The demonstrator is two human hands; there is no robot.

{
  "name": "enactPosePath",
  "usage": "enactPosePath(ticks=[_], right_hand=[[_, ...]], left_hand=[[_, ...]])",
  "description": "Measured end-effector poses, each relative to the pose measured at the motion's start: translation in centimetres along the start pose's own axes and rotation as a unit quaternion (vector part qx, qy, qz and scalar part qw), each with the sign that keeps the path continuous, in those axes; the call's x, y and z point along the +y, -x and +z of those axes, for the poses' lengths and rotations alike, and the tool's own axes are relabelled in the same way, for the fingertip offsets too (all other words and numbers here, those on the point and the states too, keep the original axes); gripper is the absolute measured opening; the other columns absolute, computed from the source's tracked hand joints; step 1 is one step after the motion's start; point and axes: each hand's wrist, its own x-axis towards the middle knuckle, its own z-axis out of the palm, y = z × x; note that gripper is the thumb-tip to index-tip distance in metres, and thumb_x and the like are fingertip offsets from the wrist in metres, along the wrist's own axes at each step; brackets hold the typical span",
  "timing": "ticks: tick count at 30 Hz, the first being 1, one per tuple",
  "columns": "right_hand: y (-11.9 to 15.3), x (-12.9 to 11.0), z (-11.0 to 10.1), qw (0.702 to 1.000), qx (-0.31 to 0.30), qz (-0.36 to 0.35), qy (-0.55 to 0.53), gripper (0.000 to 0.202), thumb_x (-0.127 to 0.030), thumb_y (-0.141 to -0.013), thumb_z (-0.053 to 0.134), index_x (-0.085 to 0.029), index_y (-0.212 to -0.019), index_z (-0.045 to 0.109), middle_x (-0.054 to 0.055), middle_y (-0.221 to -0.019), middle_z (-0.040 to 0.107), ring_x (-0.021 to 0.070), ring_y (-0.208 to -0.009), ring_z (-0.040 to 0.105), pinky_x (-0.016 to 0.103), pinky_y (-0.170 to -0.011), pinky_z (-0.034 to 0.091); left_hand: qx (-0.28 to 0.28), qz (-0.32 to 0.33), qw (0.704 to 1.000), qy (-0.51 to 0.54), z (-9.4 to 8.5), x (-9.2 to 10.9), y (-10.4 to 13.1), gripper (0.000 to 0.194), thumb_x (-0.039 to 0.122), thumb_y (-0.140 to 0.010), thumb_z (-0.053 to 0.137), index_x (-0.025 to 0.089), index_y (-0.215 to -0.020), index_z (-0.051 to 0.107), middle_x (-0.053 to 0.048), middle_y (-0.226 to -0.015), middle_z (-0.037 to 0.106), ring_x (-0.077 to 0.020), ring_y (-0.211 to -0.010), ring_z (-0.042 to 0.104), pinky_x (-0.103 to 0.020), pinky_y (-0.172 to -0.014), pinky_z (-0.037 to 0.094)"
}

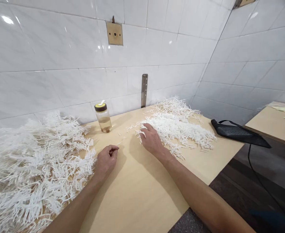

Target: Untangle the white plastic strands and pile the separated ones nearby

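Observation:
My left hand [107, 158] is closed over the wooden table [132, 194], thumb and fingers pressed together; whatever it pinches is too small to make out. To its left spreads a large tangled heap of white strands [40, 161]. My right hand [150, 137] has its fingers apart and touches the left edge of a second pile of short white pieces [178, 127]. A few loose white bits lie between the two hands.
A lidded jar of yellowish liquid [104, 120] stands near the tiled wall. A metal strip [144, 90] is upright behind the table. On the right are a black mesh bag [236, 132] with a cord and another board [273, 123] bearing pale yellow pieces.

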Motion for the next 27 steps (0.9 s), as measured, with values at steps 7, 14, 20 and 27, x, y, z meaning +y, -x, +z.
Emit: enactPosePath(ticks=[7, 14, 20, 27], right_hand=[[1.2, -3.5, 2.2, 0.981, -0.042, -0.079, -0.170, 0.025, -0.020, -0.093, 0.049, -0.018, -0.114, 0.061, 0.014, -0.117, 0.064, 0.0234, -0.115, 0.058, 0.041, -0.100, 0.048], [1.8, -4.2, 3.3, 0.976, -0.128, -0.103, -0.140, 0.023, -0.018, -0.092, 0.050, -0.016, -0.109, 0.064, 0.014, -0.116, 0.066, 0.0247, -0.111, 0.060, 0.042, -0.097, 0.049], [1.7, -4.7, 3.1, 0.976, -0.146, -0.110, -0.120, 0.022, -0.014, -0.094, 0.046, -0.016, -0.098, 0.068, 0.012, -0.108, 0.068, 0.0232, -0.104, 0.062, 0.040, -0.093, 0.049], [1.3, -3.3, 3.9, 0.982, -0.134, -0.092, -0.091, 0.025, -0.010, -0.092, 0.044, -0.016, -0.100, 0.067, 0.012, -0.109, 0.067, 0.0228, -0.104, 0.060, 0.038, -0.093, 0.049]], left_hand=[[0.006, 0.013, 0.999, 0.031, 0.3, 0.1, 0.3, 0.018, 0.022, -0.075, 0.057, 0.021, -0.085, 0.073, -0.003, -0.080, 0.073, -0.0172, -0.069, 0.063, -0.028, -0.068, 0.047], [0.004, 0.016, 0.998, 0.060, 0.5, -0.1, 0.3, 0.017, 0.015, -0.075, 0.058, 0.021, -0.082, 0.073, -0.003, -0.077, 0.072, -0.0165, -0.068, 0.062, -0.028, -0.072, 0.048], [-0.003, 0.023, 0.999, 0.050, 0.4, -0.1, 0.4, 0.019, 0.012, -0.077, 0.056, 0.020, -0.083, 0.072, -0.003, -0.077, 0.072, -0.0163, -0.071, 0.063, -0.028, -0.073, 0.049], [-0.073, 0.049, 0.996, 0.020, 0.2, 0.3, 0.5, 0.022, 0.014, -0.081, 0.054, 0.019, -0.091, 0.074, -0.001, -0.085, 0.075, -0.0146, -0.073, 0.065, -0.026, -0.072, 0.049]])
